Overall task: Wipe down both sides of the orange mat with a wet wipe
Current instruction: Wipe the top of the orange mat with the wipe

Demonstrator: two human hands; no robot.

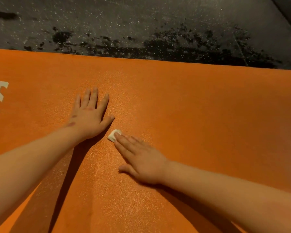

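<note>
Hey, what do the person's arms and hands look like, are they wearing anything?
Both forearms are bare, with no sleeves in view. The left hand and right hand wear no visible gloves, rings, watch or bracelet. A few small dark marks sit on the left hand's back and wrist.

Dark grey speckled floor [141, 22], black blotchy patches along near part; dim warm light.

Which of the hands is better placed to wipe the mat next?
The right hand: it presses the wipe flat onto the mat. The left hand lies flat beside it, holding nothing.
</note>
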